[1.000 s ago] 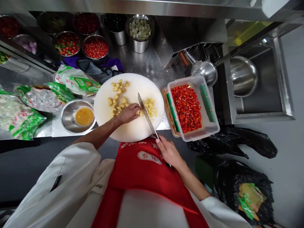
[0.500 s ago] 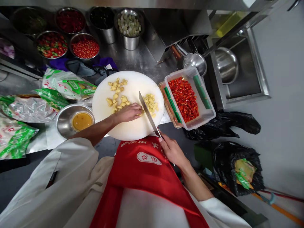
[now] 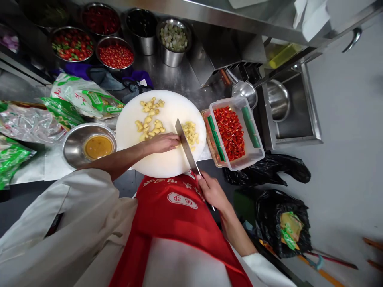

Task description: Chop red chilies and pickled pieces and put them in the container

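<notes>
On the round white cutting board (image 3: 128, 157), my left hand (image 3: 164, 143) has its fingers curled down over a piece of ginger, mostly hidden beneath them. My right hand (image 3: 213, 190) grips the handle of a broad kitchen knife (image 3: 186, 146). The blade points away from me across the board, close against the left fingertips. Knobs of peeled ginger (image 3: 149, 119) lie beyond my left hand. Right of the blade is a pile of cut ginger pieces (image 3: 191, 134).
A clear plastic box of chopped red chillies (image 3: 230, 133) stands right of the board. To the left are a steel bowl (image 3: 70, 145) with brownish liquid and plastic packets (image 3: 86, 95). Steel pots (image 3: 172, 59) of ingredients line the back; a sink (image 3: 299, 111) is at right.
The camera view has shifted slightly, moving the surroundings in the picture. Both hands keep their hold, and the knife stays beside the left fingertips with little visible difference.
</notes>
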Demonstrator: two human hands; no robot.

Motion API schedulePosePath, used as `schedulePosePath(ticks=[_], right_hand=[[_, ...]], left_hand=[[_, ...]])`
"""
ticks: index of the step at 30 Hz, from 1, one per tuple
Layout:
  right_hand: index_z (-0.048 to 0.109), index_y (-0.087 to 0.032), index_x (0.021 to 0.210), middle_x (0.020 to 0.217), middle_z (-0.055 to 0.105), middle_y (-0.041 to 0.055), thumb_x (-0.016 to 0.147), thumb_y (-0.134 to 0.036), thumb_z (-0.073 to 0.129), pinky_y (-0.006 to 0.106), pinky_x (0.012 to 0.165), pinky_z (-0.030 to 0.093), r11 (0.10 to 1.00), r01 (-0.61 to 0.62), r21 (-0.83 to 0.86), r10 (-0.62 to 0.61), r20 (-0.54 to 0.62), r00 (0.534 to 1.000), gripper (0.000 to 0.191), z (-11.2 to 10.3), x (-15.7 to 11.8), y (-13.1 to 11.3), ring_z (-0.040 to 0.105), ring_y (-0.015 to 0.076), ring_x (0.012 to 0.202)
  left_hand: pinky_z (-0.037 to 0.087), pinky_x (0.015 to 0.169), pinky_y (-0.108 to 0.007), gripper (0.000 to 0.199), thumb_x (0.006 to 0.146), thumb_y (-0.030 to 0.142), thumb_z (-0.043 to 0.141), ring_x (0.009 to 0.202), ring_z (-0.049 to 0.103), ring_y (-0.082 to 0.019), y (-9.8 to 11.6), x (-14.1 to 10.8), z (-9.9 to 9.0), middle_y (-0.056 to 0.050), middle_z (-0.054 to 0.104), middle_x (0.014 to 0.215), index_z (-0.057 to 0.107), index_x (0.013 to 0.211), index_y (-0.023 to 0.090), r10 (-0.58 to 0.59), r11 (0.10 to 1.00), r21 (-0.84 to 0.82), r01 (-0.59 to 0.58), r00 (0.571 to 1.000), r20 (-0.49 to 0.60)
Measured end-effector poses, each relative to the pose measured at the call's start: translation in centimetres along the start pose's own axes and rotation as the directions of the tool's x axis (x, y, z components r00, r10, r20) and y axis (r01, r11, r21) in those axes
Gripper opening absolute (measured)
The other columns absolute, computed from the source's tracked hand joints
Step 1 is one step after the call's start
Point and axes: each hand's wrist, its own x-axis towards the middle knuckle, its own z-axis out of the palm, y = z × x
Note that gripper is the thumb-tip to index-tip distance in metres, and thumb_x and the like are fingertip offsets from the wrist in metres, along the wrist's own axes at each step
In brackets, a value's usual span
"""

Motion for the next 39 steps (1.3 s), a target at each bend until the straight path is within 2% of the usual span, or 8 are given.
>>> schedulePosePath(ticks=[5, 10, 15, 18, 24, 28, 34, 39], right_hand=[[0.060, -0.021, 0.121, 0.080, 0.072, 0.0050, 0.102, -0.047, 0.030, 0.029, 0.071, 0.046, 1.000, -0.013, -0.008, 0.013, 0.003, 1.000, 0.044, -0.2, 0.3, -0.2, 0.069, 0.0231, 0.077], [0.062, -0.020, 0.113, 0.080, 0.071, 0.0055, 0.102, -0.047, 0.031, 0.028, 0.070, 0.044, 1.000, -0.008, -0.017, 0.008, -0.016, 1.000, 0.043, -0.3, 0.4, -0.2, 0.068, 0.0227, 0.079], [0.062, -0.022, 0.111, 0.058, 0.062, -0.0004, 0.102, -0.050, 0.028, 0.028, 0.066, 0.044, 0.999, -0.032, -0.002, 0.032, 0.041, 0.999, 0.044, -0.6, 0.4, -0.6, 0.066, 0.0219, 0.066], [0.062, -0.022, 0.109, 0.060, 0.063, 0.0005, 0.102, -0.049, 0.029, 0.029, 0.065, 0.045, 0.999, -0.027, -0.023, 0.027, 0.017, 0.999, 0.044, -0.8, 0.5, -0.9, 0.066, 0.0221, 0.064], [0.060, -0.021, 0.112, 0.054, 0.059, -0.0030, 0.103, -0.048, 0.027, 0.027, 0.062, 0.045, 0.999, -0.031, 0.031, 0.028, 0.075, 0.997, 0.044, -1.0, 0.6, -1.0, 0.062, 0.0189, 0.053], [0.061, -0.022, 0.107, 0.062, 0.064, -0.0004, 0.103, -0.049, 0.029, 0.027, 0.062, 0.045, 1.000, -0.003, 0.002, 0.003, 0.051, 0.999, 0.042, -0.7, 0.7, -0.7, 0.065, 0.0194, 0.060], [0.061, -0.022, 0.107, 0.053, 0.058, -0.0028, 0.103, -0.048, 0.026, 0.027, 0.061, 0.045, 1.000, -0.018, 0.024, 0.016, 0.070, 0.997, 0.044, -0.6, 0.8, -0.9, 0.061, 0.0183, 0.050], [0.060, -0.023, 0.114, 0.060, 0.063, -0.0008, 0.104, -0.047, 0.027, 0.028, 0.066, 0.047, 1.000, 0.015, 0.004, -0.015, 0.073, 0.997, 0.043, -0.8, 0.6, -1.0, 0.066, 0.0199, 0.061]], left_hand=[[0.046, 0.095, -0.034, 0.021, 0.096, 0.026, 0.049, 0.110, 0.058, -0.022, 0.0, -0.1, 0.1, -0.006, 0.063, 0.116, 0.069, 0.104, 0.024, 0.043, 0.999, 0.013, -0.044, 0.997, 0.066], [0.045, 0.095, -0.032, 0.025, 0.099, 0.028, 0.044, 0.110, 0.057, -0.020, 0.3, -0.2, -0.1, -0.006, 0.062, 0.115, 0.067, 0.104, 0.022, 0.032, 0.998, 0.058, -0.038, 0.994, 0.101], [0.046, 0.093, -0.032, 0.025, 0.099, 0.029, 0.044, 0.109, 0.058, -0.020, 0.7, -0.5, -0.3, -0.007, 0.063, 0.116, 0.067, 0.105, 0.021, -0.001, 0.994, 0.107, -0.009, 0.996, 0.093], [0.046, 0.093, -0.032, 0.026, 0.100, 0.030, 0.043, 0.110, 0.058, -0.020, 0.7, -0.6, -0.2, -0.007, 0.063, 0.116, 0.067, 0.105, 0.021, -0.007, 0.992, 0.124, -0.005, 0.995, 0.096], [0.047, 0.092, -0.031, 0.027, 0.100, 0.030, 0.043, 0.107, 0.059, -0.019, 0.8, -0.7, -0.1, -0.007, 0.063, 0.116, 0.067, 0.104, 0.020, -0.025, 0.992, 0.124, 0.016, 0.997, 0.076], [0.047, 0.093, -0.031, 0.027, 0.101, 0.030, 0.042, 0.109, 0.059, -0.019, 0.9, -0.9, 0.0, -0.007, 0.063, 0.118, 0.067, 0.105, 0.019, -0.032, 0.990, 0.142, 0.024, 0.998, 0.056], [0.048, 0.090, -0.028, 0.027, 0.101, 0.030, 0.043, 0.105, 0.061, -0.017, 0.8, -1.4, 0.4, -0.006, 0.064, 0.117, 0.068, 0.106, 0.021, -0.050, 0.987, 0.155, 0.046, 0.999, 0.021], [0.048, 0.089, -0.028, 0.027, 0.100, 0.031, 0.044, 0.105, 0.061, -0.017, 0.7, -1.6, 0.6, -0.006, 0.065, 0.115, 0.069, 0.103, 0.021, -0.059, 0.986, 0.159, 0.059, 0.998, -0.006]])
